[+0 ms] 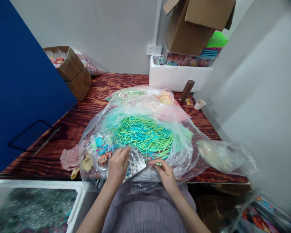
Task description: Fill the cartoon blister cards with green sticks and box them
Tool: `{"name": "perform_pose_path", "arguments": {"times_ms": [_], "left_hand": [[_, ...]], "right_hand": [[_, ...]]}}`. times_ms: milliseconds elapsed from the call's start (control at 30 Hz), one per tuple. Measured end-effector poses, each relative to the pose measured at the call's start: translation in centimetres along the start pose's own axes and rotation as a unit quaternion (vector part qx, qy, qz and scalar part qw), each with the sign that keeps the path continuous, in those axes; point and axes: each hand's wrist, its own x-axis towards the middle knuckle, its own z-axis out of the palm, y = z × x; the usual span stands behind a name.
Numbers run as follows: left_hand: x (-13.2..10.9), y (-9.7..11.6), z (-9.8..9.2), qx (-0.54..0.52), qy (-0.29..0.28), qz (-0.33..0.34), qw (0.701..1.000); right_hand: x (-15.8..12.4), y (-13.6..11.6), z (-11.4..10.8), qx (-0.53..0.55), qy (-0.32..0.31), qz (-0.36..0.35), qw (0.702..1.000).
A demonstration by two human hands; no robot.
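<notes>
My left hand (118,165) is closed on the edge of a small flat clear packet with a dark pattern (137,164). My right hand (164,174) pinches a few thin green sticks (158,164), whose ends show between the fingers. Just beyond both hands, a heap of green and blue sticks (145,134) lies in a large open clear plastic bag (184,155). Left of my left hand sits a pile of printed packets (104,150) with a cartoon face on the front one. My left fingertips are partly hidden.
Behind the heap lie bags of pink and yellow sticks (166,97). A white foam box (179,76) carries cardboard boxes at the back right. A brown cylinder (187,90) and a paper cup (199,104) stand nearby. A foam bin (80,186) is at lower left.
</notes>
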Motion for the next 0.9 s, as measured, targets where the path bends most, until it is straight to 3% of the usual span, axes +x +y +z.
{"name": "perform_pose_path", "arguments": {"times_ms": [167, 333, 400, 500, 567, 600, 700, 767, 833, 900], "left_hand": [[0.2, -0.1, 1.1, 0.048, -0.065, 0.038, 0.996], [0.3, 0.2, 0.2, -0.036, 0.012, 0.019, 0.999], [0.4, 0.5, -0.7, -0.084, 0.028, -0.016, 0.996], [0.8, 1.2, -2.1, -0.196, 0.06, -0.135, 0.969], [1.1, 1.6, -2.7, -0.327, 0.075, -0.246, 0.91], [1.3, 1.7, -2.9, -0.407, 0.07, -0.297, 0.861], [1.3, 1.9, -3.4, -0.626, 0.025, -0.393, 0.674], [0.9, 2.1, -3.6, -0.698, 0.01, -0.428, 0.573], [0.3, 2.4, -3.9, -0.713, 0.025, -0.476, 0.515], [-0.4, 2.8, -4.1, -0.7, 0.04, -0.515, 0.494]], "right_hand": [[0.0, 0.0, 0.0, 0.001, 0.004, -0.003, 1.0], [-0.1, 0.2, -0.1, 0.001, -0.002, -0.003, 1.0], [-0.2, 0.3, -0.1, 0.005, 0.0, -0.01, 1.0], [-0.2, 0.4, -0.1, 0.017, -0.006, -0.026, 1.0], [-0.2, 0.6, -0.1, 0.026, -0.012, -0.038, 0.999], [-0.3, 0.6, -0.1, 0.03, -0.014, -0.042, 0.999], [-0.3, 0.7, -0.1, 0.034, -0.015, -0.048, 0.998], [-0.4, 0.7, -0.1, 0.036, -0.013, -0.049, 0.998], [-0.4, 0.6, -0.1, 0.038, -0.013, -0.05, 0.998], [-0.5, 0.4, -0.1, 0.039, -0.013, -0.057, 0.998]]}}
